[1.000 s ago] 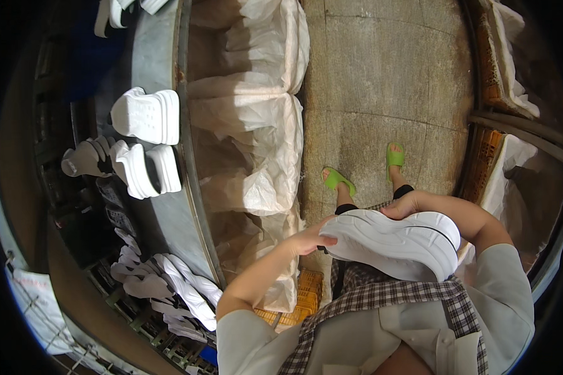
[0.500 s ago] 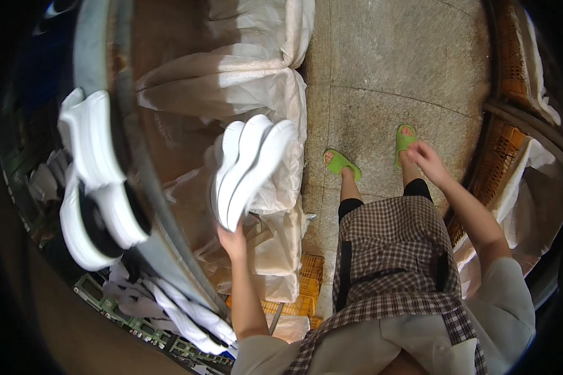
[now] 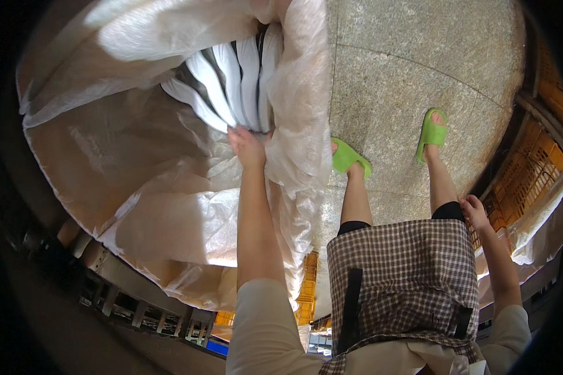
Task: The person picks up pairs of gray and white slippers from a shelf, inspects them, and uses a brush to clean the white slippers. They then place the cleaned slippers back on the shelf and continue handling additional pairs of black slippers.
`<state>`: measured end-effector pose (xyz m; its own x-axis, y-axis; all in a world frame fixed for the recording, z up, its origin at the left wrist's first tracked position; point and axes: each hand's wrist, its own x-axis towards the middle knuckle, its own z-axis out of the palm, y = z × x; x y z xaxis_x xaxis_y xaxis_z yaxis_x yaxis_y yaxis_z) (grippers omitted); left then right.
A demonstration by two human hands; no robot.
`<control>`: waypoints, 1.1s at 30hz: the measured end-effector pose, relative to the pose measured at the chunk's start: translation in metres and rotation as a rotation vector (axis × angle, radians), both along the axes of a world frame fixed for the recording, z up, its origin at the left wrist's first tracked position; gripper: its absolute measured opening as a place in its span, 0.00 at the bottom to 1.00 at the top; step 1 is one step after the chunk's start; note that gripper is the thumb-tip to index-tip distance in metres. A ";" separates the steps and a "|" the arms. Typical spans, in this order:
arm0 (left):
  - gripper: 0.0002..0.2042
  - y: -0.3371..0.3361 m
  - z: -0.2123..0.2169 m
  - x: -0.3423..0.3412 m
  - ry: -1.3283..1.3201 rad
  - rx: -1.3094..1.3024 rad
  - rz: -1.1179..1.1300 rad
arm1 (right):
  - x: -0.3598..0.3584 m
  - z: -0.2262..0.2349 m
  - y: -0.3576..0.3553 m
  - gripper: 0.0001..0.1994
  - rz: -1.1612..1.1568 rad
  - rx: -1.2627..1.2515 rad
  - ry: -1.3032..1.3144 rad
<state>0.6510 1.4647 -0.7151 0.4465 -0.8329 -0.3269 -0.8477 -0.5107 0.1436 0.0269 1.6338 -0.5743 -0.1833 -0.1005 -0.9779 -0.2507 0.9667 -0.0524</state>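
Several white shoe soles (image 3: 228, 75) with dark edges fan out inside a crate lined with pale translucent plastic sheeting (image 3: 100, 150). Reaching down into that liner, my left hand (image 3: 249, 148) is closed on the near ends of the soles. Whether it grips all of them or only some is hidden by the fingers. Beside my right knee hangs my right hand (image 3: 475, 212), its fingers loosely curled with nothing visible in them.
Orange plastic crates (image 3: 525, 169) with liners stand along the right side. Another orange crate (image 3: 306, 287) shows beyond the liner's near edge. Green metal framing (image 3: 141, 315) runs at lower left. My feet, in green slippers (image 3: 431, 134), stand on the speckled floor (image 3: 394, 81).
My left hand has carried the soles from above the lined crates down into one. My view has shifted, and the metal table edge with other soles is out of sight. My right hand has dropped lower.
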 end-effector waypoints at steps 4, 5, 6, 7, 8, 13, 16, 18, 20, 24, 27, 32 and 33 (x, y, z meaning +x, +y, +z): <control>0.45 0.014 -0.009 0.010 0.106 -0.204 -0.115 | 0.032 -0.029 -0.021 0.10 0.043 -0.073 -0.113; 0.44 0.008 -0.006 0.014 0.137 -0.330 -0.033 | 0.039 -0.028 -0.024 0.09 0.034 -0.040 -0.101; 0.42 -0.001 -0.005 0.020 0.179 -0.463 0.067 | 0.047 -0.029 -0.029 0.09 0.021 -0.021 -0.065; 0.38 -0.013 -0.005 0.023 0.245 -0.568 0.300 | 0.053 -0.028 -0.031 0.09 0.019 -0.023 -0.080; 0.35 -0.031 -0.007 0.032 0.326 -0.538 0.392 | 0.058 -0.026 -0.033 0.09 0.016 -0.011 -0.088; 0.25 -0.084 0.003 0.060 0.671 -0.500 0.557 | 0.065 -0.019 -0.031 0.08 -0.024 -0.029 -0.129; 0.24 -0.063 0.014 0.041 0.577 -0.372 0.418 | 0.060 -0.023 -0.023 0.08 -0.025 -0.033 -0.117; 0.23 -0.057 0.017 0.037 0.637 -0.437 0.354 | 0.059 -0.028 -0.018 0.08 -0.028 -0.054 -0.118; 0.22 -0.069 0.016 0.038 0.570 -0.428 0.376 | 0.059 -0.034 -0.017 0.07 -0.035 -0.087 -0.119; 0.24 -0.119 0.014 0.063 0.393 -0.115 0.163 | 0.060 -0.037 -0.023 0.04 -0.053 0.002 -0.136; 0.36 -0.105 0.048 0.054 0.210 0.072 0.019 | 0.063 -0.042 -0.029 0.05 -0.117 -0.019 -0.164; 0.42 -0.018 0.134 0.017 -0.025 1.244 -0.263 | 0.043 -0.033 -0.009 0.04 -0.048 -0.029 -0.130; 0.42 0.004 0.139 0.004 0.021 1.295 -0.230 | 0.041 -0.033 -0.004 0.04 -0.050 -0.058 -0.141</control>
<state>0.6551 1.4690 -0.5763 0.3223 0.0309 -0.9461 -0.9368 -0.1330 -0.3235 0.0674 1.6293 -0.6076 -0.0511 -0.1520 -0.9871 -0.1886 0.9720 -0.1399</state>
